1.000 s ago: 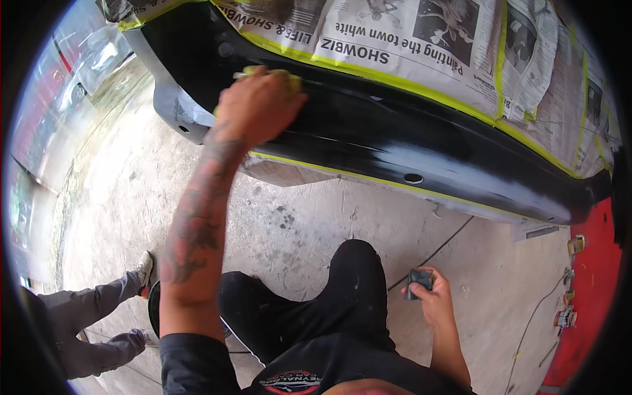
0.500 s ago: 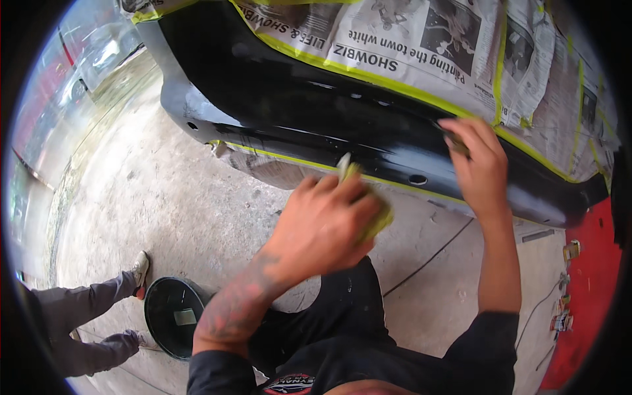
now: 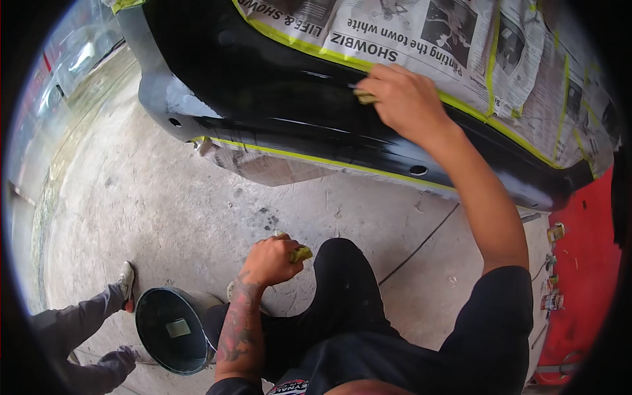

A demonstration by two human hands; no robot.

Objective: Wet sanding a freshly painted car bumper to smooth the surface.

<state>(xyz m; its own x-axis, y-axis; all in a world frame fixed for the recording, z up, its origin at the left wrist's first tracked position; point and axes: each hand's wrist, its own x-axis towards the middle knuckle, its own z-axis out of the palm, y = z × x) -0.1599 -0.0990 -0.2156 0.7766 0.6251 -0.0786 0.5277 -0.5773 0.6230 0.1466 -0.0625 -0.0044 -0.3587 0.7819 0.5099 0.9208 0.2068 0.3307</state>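
Observation:
A black car bumper point(image 3: 257, 95) with grey, sanded-looking patches stretches across the upper part of the view. My right hand point(image 3: 409, 108) is at its upper edge, fingers closed on a small yellowish pad point(image 3: 365, 97) held against or just over the black surface; contact is not certain. Well below the bumper, beside my knee, my left hand point(image 3: 268, 261) grips a crumpled yellow-green cloth point(image 3: 301, 254). Part of that cloth is hidden inside the fist.
Newspaper point(image 3: 408, 33) edged with yellow tape point(image 3: 490, 122) covers the panel above the bumper. A dark bucket point(image 3: 148, 329) with a pale rectangular piece point(image 3: 177, 328) inside stands lower left, near another person's legs point(image 3: 82, 316). Cans point(image 3: 552, 301) sit by a red surface point(image 3: 586, 263) at right.
My left hand has drawn down and away from the bumper with the cloth. My right hand has moved left along the bumper's upper edge, still holding the pad.

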